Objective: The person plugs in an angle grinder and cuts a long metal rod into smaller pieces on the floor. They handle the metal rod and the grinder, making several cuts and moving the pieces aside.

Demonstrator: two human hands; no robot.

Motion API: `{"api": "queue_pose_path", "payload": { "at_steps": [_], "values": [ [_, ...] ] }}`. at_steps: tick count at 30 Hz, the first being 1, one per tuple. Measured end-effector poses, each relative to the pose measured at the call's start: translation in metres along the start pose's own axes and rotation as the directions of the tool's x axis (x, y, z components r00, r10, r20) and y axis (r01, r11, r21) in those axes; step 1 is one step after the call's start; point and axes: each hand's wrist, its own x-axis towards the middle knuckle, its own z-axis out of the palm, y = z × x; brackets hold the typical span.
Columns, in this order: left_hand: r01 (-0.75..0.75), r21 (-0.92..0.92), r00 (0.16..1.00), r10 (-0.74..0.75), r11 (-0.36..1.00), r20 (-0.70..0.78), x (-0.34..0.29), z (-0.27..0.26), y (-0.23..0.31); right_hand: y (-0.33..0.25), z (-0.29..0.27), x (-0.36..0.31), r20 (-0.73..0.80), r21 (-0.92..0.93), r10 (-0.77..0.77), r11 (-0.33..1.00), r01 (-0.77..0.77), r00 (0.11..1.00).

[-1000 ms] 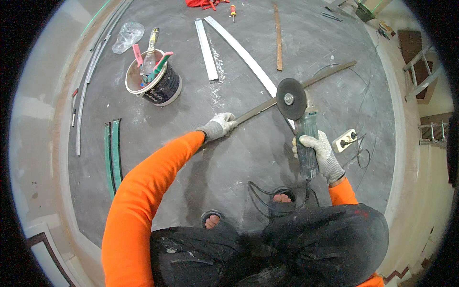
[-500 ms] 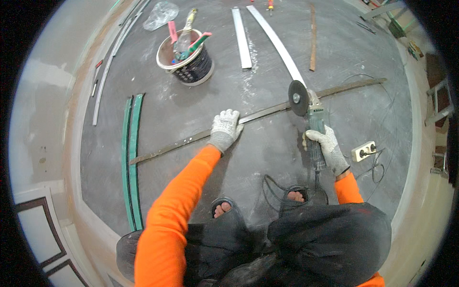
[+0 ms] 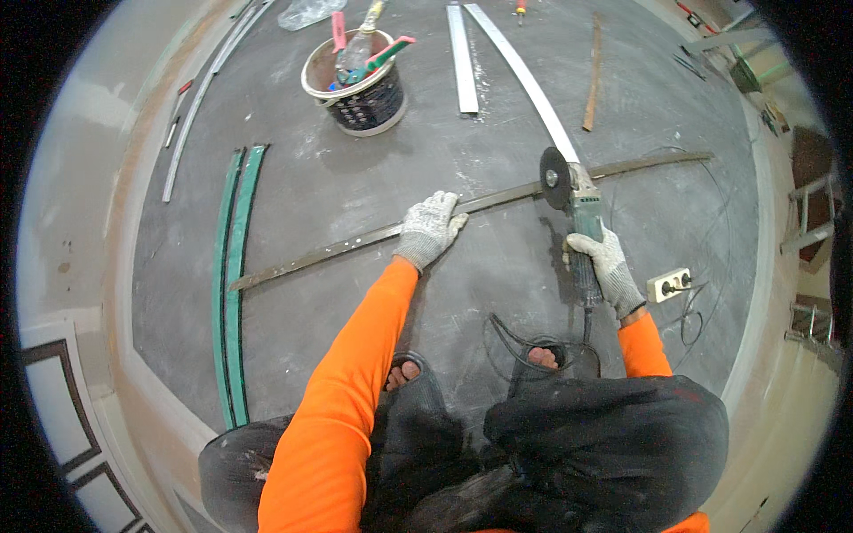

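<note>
A long, narrow metal strip (image 3: 342, 249) lies slantwise across the grey floor. My left hand (image 3: 429, 229), in a grey-white knit glove, rests over its middle, fingers on the far side and thumb on the near side. In my gloved right hand (image 3: 610, 265) is an angle grinder (image 3: 586, 218), held by its body. Its dark disc (image 3: 556, 178) stands upright at the strip, right of my left hand; whether it touches the metal I cannot tell. The grinder's cord (image 3: 586, 327) runs down toward my feet.
A bucket of tools (image 3: 369, 111) stands at the far left. Green strips (image 3: 238, 213) lie on the left; white strips (image 3: 462, 67) and a brown strip (image 3: 592, 80) lie ahead. An extension socket (image 3: 668, 285) with plugged cords is on the right. A ladder (image 3: 809, 218) stands at the right edge.
The whole view has shifted slightly. My left hand sits a little farther right on the strip, its fingers stretched more and its thumb lower. My right hand still holds the grinder at the strip.
</note>
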Motion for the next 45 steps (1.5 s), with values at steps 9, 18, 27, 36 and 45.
{"api": "queue_pose_path", "payload": {
  "at_steps": [9, 18, 27, 36, 45],
  "values": [
    [-0.059, 0.061, 0.974, 0.071, 0.996, -0.213, -0.003, 0.015, 0.000, 0.003, -0.012, 0.015, 0.045, -0.002, 0.050, 0.999, -0.050, 0.998],
    [-0.116, 0.004, 0.975, 0.115, 0.993, -0.188, 0.001, 0.011, -0.006, 0.006, -0.012, 0.030, 0.037, -0.120, 0.041, 0.992, -0.037, 0.998],
    [-0.091, 0.054, 0.995, 0.094, 0.994, -0.046, 0.007, 0.011, -0.008, 0.013, -0.016, 0.030, 0.033, -0.113, 0.040, 0.993, -0.036, 0.999],
    [-0.025, -0.034, 0.999, 0.024, 0.999, -0.022, 0.014, 0.006, -0.005, 0.029, -0.015, 0.035, 0.026, -0.092, 0.030, 0.995, -0.027, 0.999],
    [0.102, 0.010, 0.970, -0.102, 0.995, 0.223, 0.021, -0.007, -0.003, 0.026, -0.012, 0.035, 0.011, -0.154, 0.067, 0.986, -0.065, 0.998]
  ]
}}
